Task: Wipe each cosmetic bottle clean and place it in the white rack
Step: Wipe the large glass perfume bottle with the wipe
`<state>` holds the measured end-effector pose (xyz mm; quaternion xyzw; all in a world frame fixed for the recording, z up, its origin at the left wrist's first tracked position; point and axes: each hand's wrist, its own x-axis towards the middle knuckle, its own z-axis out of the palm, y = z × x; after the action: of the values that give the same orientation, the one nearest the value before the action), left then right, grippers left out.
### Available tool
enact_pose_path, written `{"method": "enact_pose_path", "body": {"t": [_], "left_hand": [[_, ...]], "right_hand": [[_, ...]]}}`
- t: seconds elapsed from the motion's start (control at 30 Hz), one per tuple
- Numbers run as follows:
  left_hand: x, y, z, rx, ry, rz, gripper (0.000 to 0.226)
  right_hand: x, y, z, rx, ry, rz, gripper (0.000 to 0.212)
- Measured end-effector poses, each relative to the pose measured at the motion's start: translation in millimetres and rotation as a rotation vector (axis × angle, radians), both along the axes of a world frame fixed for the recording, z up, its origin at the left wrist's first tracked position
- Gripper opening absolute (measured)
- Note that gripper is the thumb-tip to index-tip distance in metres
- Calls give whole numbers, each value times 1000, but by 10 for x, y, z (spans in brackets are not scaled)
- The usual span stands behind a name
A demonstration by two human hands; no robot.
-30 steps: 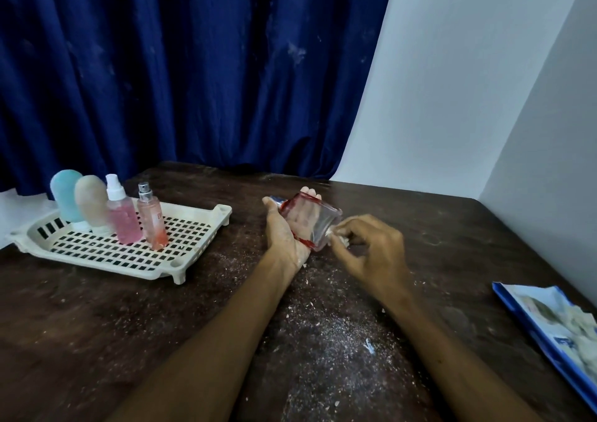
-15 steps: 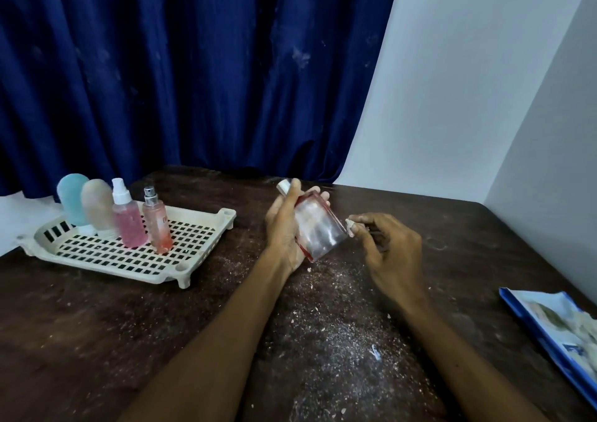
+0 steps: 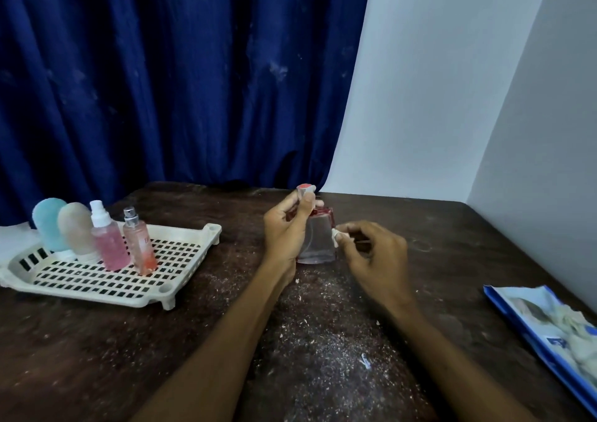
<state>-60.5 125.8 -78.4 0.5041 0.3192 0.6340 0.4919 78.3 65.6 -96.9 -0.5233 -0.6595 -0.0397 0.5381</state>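
Left hand: the left hand [image 3: 286, 227] is raised at the middle of the table, forearm reaching in from the near edge. Its fingers and thumb are curled round the neck and upper part of the glass bottle [image 3: 318, 247], with the thumb lying up along the neck just under the cap [image 3: 305, 190].
Right hand: the right hand [image 3: 376, 255] is just right of the bottle, knuckles up and fingers bent. Its fingertips pinch a small white wipe [image 3: 336, 237] and press it against the bottle's right edge.
Glass bottle: clear with red trim, upright, between the two hands. Its base is at the tabletop, but whether it touches cannot be told.
White rack: the white rack [image 3: 97, 295] sits at the far left of the table, well apart from the hands.
In the rack: a teal bottle [image 3: 48, 224], a beige bottle [image 3: 77, 229], a pink spray bottle [image 3: 109, 248] and a peach spray bottle [image 3: 139, 247] stand upright in a row along its far left side.
Table: the table [image 3: 80, 357] is dark, worn wood, strewn with pale crumbs [image 3: 323, 341] near the forearms.
Right edge: a blue packet [image 3: 546, 328] lies flat, partly cut off.
Room: a deep blue curtain [image 3: 161, 82] hangs behind the table on the left, and a plain pale wall [image 3: 436, 82] forms the corner on the right.
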Motion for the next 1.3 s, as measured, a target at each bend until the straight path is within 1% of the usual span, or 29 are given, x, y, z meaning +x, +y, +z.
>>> {"method": "enact_pose_path", "body": {"t": [0.03,0.1,0.17,0.23,0.37,0.5,0.57,0.63,0.73,0.8,0.87,1.03,1.1,1.17,1.23,1.3], "left_hand": [[-7,4,-15,1,-3,3,23],[-15,15,-39,-3,-34,-1,29],[-14,28,-48,-2,-68,-23,30],[-12,40,-60,18,-73,-44,28],[-16,39,-76,122,-21,-57,26],[21,36,-85,144,37,-89,30],[61,37,-100,194,97,-99,31],[104,27,-128,257,146,-97,31],[161,17,-193,307,289,-51,30],[169,-9,-201,288,313,-35,29],[164,-33,-197,281,322,-32,33],[192,-20,-211,274,349,-28,38],[193,-1,-232,235,337,-31,42],[179,4,-235,196,254,-84,46],[175,-5,-223,218,149,-168,47],[188,-13,-205,221,75,-239,46]], "right_hand": [[-8,-9,-8,-21,4,16,12],[-31,-21,-10,-34,15,43,18],[-44,-11,1,-2,26,36,21],[-53,10,7,40,43,16,20],[-59,55,-10,66,39,-4,16],[-60,63,-78,-15,-19,34,14],[-71,55,-81,-38,20,48,16],[-81,41,-44,-11,100,45,20],[-80,3,40,53,192,47,24],[-95,-34,87,103,181,69,24],[-119,-53,114,153,154,74,21],[-121,-11,184,245,177,5,16],[-112,-12,189,220,120,8,15],[-113,-21,155,140,85,15,13],[-113,-15,126,85,122,34,13],[-121,-5,133,87,174,54,14]]}}
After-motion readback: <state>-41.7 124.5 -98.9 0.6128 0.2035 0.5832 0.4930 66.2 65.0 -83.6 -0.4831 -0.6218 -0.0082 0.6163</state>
